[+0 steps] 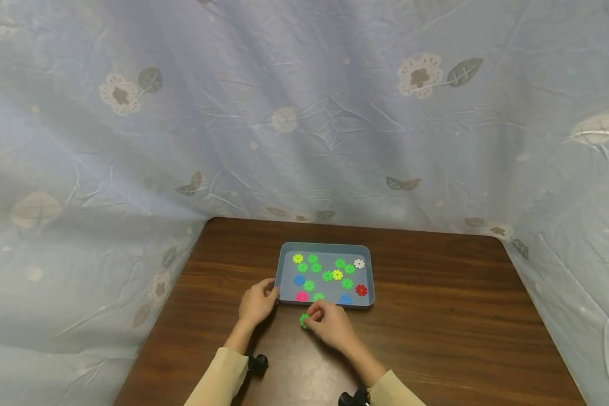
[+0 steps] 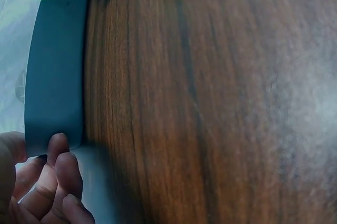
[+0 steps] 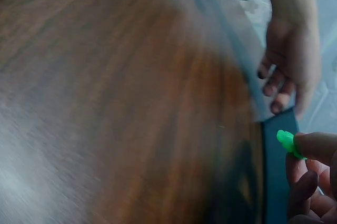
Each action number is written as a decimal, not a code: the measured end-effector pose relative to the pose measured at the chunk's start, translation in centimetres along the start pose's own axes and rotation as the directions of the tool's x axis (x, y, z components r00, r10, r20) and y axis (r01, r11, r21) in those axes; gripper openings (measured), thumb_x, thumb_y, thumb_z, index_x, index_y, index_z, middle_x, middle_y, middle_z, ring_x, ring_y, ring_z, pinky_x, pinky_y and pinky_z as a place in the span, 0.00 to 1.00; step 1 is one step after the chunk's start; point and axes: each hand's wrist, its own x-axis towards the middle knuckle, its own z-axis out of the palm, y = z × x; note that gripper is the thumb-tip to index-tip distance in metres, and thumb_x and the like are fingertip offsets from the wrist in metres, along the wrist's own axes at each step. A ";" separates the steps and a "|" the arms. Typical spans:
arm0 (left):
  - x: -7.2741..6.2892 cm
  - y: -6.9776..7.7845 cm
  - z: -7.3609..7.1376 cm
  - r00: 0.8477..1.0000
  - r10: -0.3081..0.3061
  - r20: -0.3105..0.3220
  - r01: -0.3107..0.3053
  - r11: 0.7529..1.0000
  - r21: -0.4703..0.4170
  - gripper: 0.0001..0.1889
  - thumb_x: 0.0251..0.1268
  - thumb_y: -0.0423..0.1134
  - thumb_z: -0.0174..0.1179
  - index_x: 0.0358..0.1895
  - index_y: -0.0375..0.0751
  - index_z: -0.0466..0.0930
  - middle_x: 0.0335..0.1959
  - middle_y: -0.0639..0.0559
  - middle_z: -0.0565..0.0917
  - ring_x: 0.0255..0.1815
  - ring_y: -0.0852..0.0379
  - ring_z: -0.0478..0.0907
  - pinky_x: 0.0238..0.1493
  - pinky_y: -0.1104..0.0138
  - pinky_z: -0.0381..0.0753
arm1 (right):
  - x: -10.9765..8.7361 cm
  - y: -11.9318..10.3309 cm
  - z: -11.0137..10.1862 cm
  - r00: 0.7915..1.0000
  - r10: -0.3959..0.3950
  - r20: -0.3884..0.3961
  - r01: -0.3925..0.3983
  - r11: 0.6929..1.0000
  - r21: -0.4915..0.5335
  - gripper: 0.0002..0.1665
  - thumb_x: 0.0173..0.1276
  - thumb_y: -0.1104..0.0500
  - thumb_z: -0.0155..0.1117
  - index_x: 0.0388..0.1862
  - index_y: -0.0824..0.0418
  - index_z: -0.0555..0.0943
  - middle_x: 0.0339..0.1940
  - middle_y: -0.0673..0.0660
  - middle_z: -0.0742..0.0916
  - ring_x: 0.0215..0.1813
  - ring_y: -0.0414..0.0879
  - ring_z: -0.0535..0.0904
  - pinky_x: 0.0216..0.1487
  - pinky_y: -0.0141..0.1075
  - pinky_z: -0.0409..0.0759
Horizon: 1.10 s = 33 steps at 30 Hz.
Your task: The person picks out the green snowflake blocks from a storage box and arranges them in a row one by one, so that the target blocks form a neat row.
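We note: right hand [image 1: 331, 325] pinches green notched disc [image 1: 303, 320], presumably light, stiff, best held by rim; left hand [image 1: 256, 303] grips tray [image 1: 327, 248].

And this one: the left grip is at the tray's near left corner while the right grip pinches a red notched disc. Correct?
Not quite: the notched disc that the right grip pinches is green, not red, as the right wrist view shows. The left grip is indeed at the near left corner of the tray.
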 end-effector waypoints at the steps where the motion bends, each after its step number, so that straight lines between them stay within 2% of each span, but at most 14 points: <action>1: 0.0 0.0 0.0 1.000 0.000 0.001 0.000 1.000 -0.004 0.20 0.75 0.44 0.62 0.64 0.41 0.83 0.20 0.61 0.83 0.14 0.59 0.69 0.16 0.65 0.63 | -0.1 0.1 0.2 1.000 -0.003 0.000 0.003 1.000 -0.002 0.09 0.65 0.52 0.77 0.35 0.50 0.83 0.26 0.38 0.84 0.30 0.35 0.78 0.34 0.36 0.75; 6: 0.0 0.0 0.1 1.000 0.002 0.006 -0.002 1.000 -0.014 0.20 0.75 0.43 0.61 0.64 0.40 0.82 0.21 0.61 0.83 0.13 0.59 0.68 0.16 0.65 0.62 | -0.3 0.8 1.3 1.000 0.005 -0.007 -0.005 1.000 -0.020 0.09 0.65 0.52 0.77 0.34 0.51 0.83 0.24 0.38 0.84 0.29 0.35 0.78 0.34 0.36 0.75; 14: 0.1 0.0 0.1 1.000 -0.003 0.001 0.003 1.000 -0.026 0.20 0.75 0.43 0.61 0.64 0.40 0.82 0.20 0.60 0.83 0.13 0.60 0.67 0.15 0.66 0.62 | -0.3 0.9 2.0 0.999 -0.001 -0.042 -0.005 0.991 -0.135 0.10 0.62 0.54 0.79 0.34 0.52 0.84 0.25 0.38 0.83 0.28 0.34 0.77 0.33 0.36 0.76; 23: 0.1 0.0 0.2 1.000 -0.008 0.003 0.008 0.999 -0.031 0.20 0.75 0.44 0.61 0.64 0.40 0.82 0.22 0.59 0.85 0.14 0.60 0.68 0.16 0.66 0.62 | -0.1 0.7 2.3 0.995 0.023 -0.097 -0.048 0.962 -0.269 0.11 0.60 0.48 0.80 0.31 0.46 0.83 0.25 0.37 0.81 0.27 0.34 0.75 0.29 0.38 0.73; 33: -0.1 -0.2 0.2 1.000 0.005 -0.008 -0.006 0.999 -0.032 0.19 0.75 0.43 0.62 0.63 0.39 0.83 0.21 0.60 0.84 0.14 0.59 0.68 0.16 0.65 0.63 | -0.3 0.5 2.0 0.995 0.015 -0.096 -0.039 0.965 -0.258 0.11 0.61 0.47 0.79 0.32 0.48 0.85 0.26 0.38 0.82 0.29 0.35 0.77 0.32 0.40 0.76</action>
